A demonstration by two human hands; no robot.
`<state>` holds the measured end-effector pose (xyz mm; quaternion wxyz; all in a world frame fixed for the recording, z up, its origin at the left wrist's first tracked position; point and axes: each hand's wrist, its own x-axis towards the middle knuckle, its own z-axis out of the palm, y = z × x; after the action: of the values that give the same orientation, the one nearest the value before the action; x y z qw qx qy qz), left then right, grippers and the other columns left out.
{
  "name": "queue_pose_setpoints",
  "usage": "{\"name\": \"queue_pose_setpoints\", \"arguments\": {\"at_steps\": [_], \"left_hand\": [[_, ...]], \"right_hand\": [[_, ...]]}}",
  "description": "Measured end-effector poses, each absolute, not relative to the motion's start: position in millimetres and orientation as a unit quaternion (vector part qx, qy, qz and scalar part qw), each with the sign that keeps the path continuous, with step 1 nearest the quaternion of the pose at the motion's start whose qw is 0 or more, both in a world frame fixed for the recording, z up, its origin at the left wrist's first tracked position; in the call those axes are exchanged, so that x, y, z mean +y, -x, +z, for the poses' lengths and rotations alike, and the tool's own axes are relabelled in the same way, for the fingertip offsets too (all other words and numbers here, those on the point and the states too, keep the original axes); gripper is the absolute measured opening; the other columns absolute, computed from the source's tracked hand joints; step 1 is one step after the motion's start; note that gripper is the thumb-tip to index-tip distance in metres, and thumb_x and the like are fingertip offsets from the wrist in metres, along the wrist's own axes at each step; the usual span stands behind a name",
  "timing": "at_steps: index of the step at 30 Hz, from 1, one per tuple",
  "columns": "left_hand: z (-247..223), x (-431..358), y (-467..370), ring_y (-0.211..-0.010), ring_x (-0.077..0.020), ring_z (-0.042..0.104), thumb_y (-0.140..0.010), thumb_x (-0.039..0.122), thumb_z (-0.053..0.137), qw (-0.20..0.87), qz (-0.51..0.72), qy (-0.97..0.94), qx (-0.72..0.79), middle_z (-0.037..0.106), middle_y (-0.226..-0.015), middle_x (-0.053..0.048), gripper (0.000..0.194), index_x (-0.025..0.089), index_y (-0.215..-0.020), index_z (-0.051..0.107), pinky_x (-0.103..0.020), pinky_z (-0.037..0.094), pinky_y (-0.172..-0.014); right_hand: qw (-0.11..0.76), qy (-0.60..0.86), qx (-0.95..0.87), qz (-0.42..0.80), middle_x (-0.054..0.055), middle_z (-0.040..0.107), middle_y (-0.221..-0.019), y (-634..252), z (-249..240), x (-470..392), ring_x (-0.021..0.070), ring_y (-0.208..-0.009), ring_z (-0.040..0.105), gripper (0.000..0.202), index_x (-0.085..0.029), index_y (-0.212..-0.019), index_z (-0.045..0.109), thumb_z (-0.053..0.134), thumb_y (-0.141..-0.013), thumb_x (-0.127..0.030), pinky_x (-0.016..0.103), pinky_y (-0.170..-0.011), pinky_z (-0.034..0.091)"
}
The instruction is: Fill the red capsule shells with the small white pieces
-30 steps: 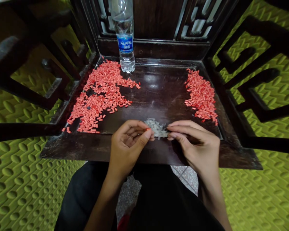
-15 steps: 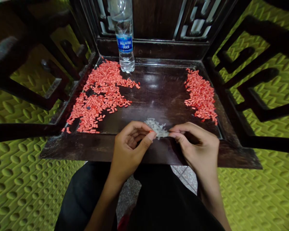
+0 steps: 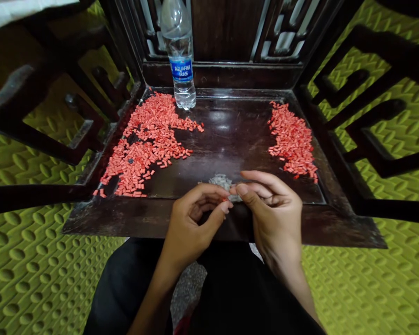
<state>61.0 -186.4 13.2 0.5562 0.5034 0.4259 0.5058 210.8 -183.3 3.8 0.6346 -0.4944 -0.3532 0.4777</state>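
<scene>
My left hand [image 3: 199,216] pinches a small red piece [image 3: 225,200] between thumb and fingertips, above the front edge of the dark wooden seat. My right hand [image 3: 274,202] has its thumb pressed to its fingers, close beside the left fingertips; what it holds, if anything, is too small to make out. Just behind both hands lies a small heap of whitish translucent pieces [image 3: 219,180], partly covered by the fingers. A large spread of red tube-like pieces [image 3: 157,111] covers the seat's left side. On the right side is a smaller heap of red pieces [image 3: 291,139].
A clear water bottle [image 3: 182,70] with a blue label stands at the back left, beside the larger red spread. Dark openwork armrests [image 3: 384,163] rise on both sides. Behind is the wooden backrest [image 3: 226,28]. Something whitish [image 3: 28,9] shows at the top left.
My right hand has moved left, its fingertips now close to those of my left hand. The view has shifted slightly, and a whitish thing has appeared at the top left.
</scene>
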Motion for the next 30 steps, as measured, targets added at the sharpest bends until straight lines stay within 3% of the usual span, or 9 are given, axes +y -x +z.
{"name": "queue_pose_setpoints", "arguments": {"at_steps": [14,20,30], "left_hand": [[19,-183,-64,-0.064,-0.0133,0.073,-0.088,0.021,0.081,0.545,0.511,-0.472,0.468,0.078,-0.075,-0.001,0.007,0.018,-0.082,0.079,-0.022,0.063,-0.063],[15,-181,-61,-0.064,-0.0117,0.073,-0.09,0.022,0.082,0.559,0.526,-0.446,0.461,0.08,-0.078,-0.001,0.007,0.018,-0.085,0.081,-0.022,0.063,-0.066],[12,-182,-60,-0.064,-0.0117,0.071,-0.087,0.02,0.085,0.542,0.541,-0.445,0.464,0.078,-0.075,0.0,0.002,0.02,-0.088,0.084,-0.022,0.062,-0.066]], "right_hand": [[0.628,0.529,-0.471,0.321,-0.001,0.084,-0.082,-193,12,-183,0.0155,-0.072,0.079,0.015,-0.024,-0.091,0.084,0.086,-0.084,-0.011,0.028,-0.073,0.066],[0.612,0.514,-0.474,0.369,0.001,0.085,-0.085,-197,9,-181,0.0168,-0.074,0.08,0.011,-0.024,-0.096,0.085,0.082,-0.089,-0.016,0.028,-0.068,0.066],[0.59,0.466,-0.538,0.382,0.003,0.081,-0.094,-199,7,-181,0.018,-0.092,0.077,0.016,-0.025,-0.095,0.085,0.078,-0.092,-0.011,0.031,-0.082,0.064]]}}
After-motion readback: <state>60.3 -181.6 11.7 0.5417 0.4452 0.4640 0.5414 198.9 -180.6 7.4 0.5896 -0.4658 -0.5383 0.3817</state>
